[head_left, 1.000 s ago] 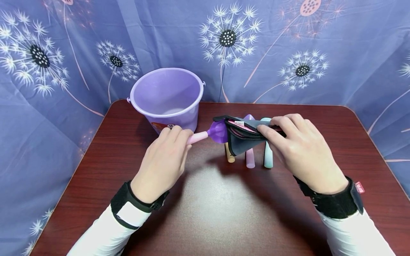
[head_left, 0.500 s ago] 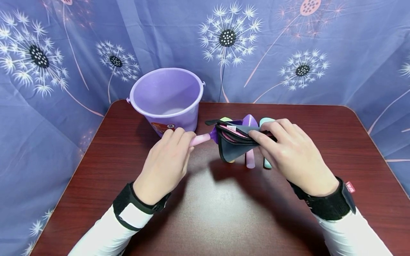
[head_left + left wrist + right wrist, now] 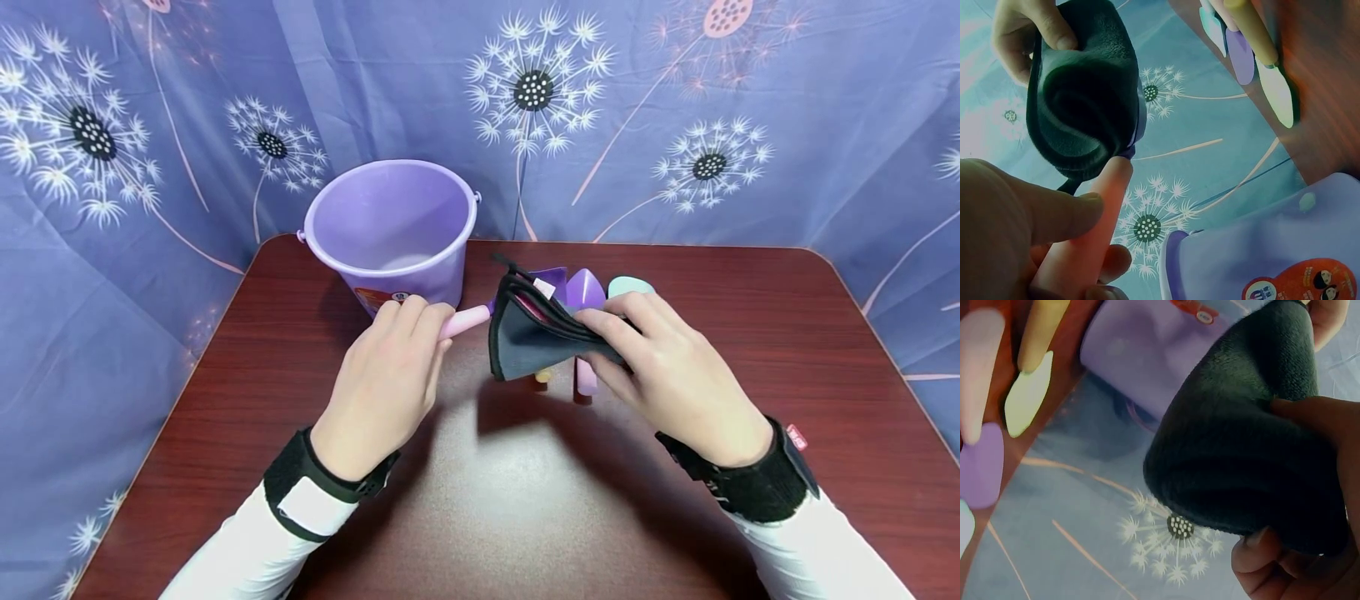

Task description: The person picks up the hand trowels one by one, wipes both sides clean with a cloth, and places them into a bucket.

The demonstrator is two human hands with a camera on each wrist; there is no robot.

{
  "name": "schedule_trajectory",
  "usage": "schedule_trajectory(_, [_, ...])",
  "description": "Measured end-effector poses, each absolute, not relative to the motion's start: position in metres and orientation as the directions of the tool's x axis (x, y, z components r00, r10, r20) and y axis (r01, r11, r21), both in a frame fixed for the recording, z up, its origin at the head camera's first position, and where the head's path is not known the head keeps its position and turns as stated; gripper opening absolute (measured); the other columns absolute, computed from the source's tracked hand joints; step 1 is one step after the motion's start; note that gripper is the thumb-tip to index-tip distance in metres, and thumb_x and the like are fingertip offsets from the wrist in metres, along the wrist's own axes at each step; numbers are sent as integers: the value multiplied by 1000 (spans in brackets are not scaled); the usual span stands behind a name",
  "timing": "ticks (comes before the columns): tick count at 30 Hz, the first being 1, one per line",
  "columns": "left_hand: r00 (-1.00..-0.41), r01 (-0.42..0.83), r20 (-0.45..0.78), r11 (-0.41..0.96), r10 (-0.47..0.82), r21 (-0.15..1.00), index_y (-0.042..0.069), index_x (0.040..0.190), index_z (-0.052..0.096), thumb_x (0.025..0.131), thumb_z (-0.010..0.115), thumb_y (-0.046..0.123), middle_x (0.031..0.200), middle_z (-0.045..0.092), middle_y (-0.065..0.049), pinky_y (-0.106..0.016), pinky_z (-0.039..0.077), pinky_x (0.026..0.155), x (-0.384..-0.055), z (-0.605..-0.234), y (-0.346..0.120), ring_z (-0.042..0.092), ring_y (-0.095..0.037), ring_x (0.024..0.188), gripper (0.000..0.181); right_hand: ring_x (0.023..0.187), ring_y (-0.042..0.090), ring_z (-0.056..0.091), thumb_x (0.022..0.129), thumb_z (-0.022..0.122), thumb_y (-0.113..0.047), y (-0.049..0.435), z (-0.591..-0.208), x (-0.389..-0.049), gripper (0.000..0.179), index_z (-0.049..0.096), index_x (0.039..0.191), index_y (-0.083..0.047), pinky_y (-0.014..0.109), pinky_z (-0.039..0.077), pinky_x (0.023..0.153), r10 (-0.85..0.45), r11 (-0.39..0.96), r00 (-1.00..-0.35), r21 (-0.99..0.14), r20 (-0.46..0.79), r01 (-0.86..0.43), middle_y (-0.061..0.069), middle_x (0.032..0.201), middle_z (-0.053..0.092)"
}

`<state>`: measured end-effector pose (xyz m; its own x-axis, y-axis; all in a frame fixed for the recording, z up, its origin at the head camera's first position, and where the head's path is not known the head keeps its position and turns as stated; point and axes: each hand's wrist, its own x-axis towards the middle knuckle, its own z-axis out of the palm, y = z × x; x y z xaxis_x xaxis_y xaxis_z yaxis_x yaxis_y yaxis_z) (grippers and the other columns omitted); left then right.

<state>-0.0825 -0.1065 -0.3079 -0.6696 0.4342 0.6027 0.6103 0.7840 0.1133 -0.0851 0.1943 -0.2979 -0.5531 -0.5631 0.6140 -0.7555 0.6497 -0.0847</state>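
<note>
My left hand (image 3: 382,375) grips the pink handle (image 3: 467,321) of a toy shovel just to the right of the bucket. Most of the shovel's purple blade (image 3: 552,279) is hidden behind a folded grey cloth (image 3: 525,337) with black edging and a small white tag. Thumb on one side and fingers on the other, my right hand (image 3: 667,375) pinches the cloth's right part. In the left wrist view the cloth (image 3: 1091,81) wraps around the blade just above the handle's end (image 3: 1116,172).
A purple bucket (image 3: 442,279) stands at the table's back left. Behind the cloth lie several small toy shovels: a purple one (image 3: 585,287), a mint one (image 3: 628,286) and a yellow-green one (image 3: 1279,94). A dandelion-print curtain (image 3: 420,75) hangs behind the brown table (image 3: 750,333).
My right hand has moved left and slightly down, wrapping the cloth farther over the purple blade and covering most of it. My left hand has stayed nearly still with the shovel.
</note>
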Motion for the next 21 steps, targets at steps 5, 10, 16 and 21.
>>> schedule_trajectory(5, [-670,610,609,782,424,126,2,115,58,98,58,12,90,50,-8,-38,44,62,-82,-307,-107,45,-28,77,20,90,24,53,84,71,-14,192,-303,-84,38,66,121,-5,38,47,75,-551,659,-566,-96,613,-746,8,104,58])
schedule_trajectory(10, [-676,605,602,786,425,124,2,116,58,98,59,12,90,50,-8,-37,43,61,-82,-307,-107,45,-28,77,21,89,25,53,85,70,-15,192,-304,-84,37,66,121,-5,39,48,71,-549,672,-568,-80,613,-736,8,102,58])
schedule_trajectory(16, [-672,603,612,788,417,125,1,114,59,96,61,11,90,50,-8,-37,43,61,-83,-306,-108,45,-28,76,21,92,26,52,86,68,-12,194,-300,-85,35,66,119,-6,40,49,67,-544,693,-574,-58,613,-719,8,99,55])
schedule_trajectory(21, [-670,601,615,790,416,120,1,114,59,97,61,12,89,50,-8,-37,43,60,-83,-306,-109,45,-29,75,20,91,26,52,85,68,-11,198,-298,-86,34,66,119,-7,39,47,62,-546,712,-583,-33,602,-701,7,98,54])
